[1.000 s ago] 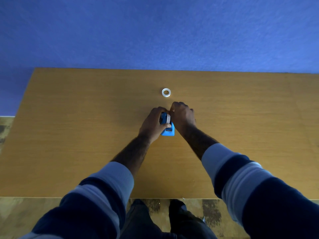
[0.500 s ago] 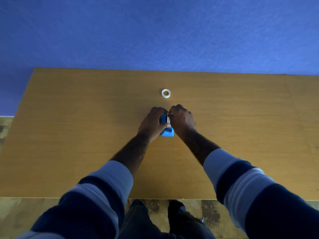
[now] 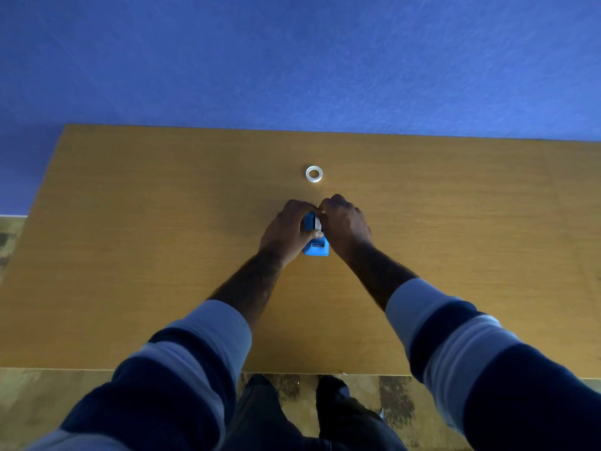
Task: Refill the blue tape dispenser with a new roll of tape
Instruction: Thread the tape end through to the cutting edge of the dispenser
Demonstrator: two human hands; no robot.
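1. A blue wall (image 3: 292, 60) is seen beyond the far edge of the desk (image 3: 130, 255). The far edge, the near edge and the slanting left edge of the desk are in view; the right edge is cut off by the frame.
2. Wide bare wood is recorded on the desk to the left and right of the hands and between the forearms and the near edge.
3. Patterned flooring (image 3: 48, 402) and the person's dark trousers (image 3: 276, 418) are seen below the near edge.
4. Both forearms are extended forward from striped sleeves (image 3: 201, 346), converging near the desk's middle.
5. The left hand (image 3: 286, 232) is closed around the left side of the blue tape dispenser (image 3: 316, 249), thumb laid across its top.
6. The right hand (image 3: 344, 227) is curled against the right side, fingertips pinched on a white roll of tape (image 3: 316, 224) seated in the dispenser.
7. A small white ring (image 3: 314, 174) lies flat beyond the hands, apart from them, unobstructed.
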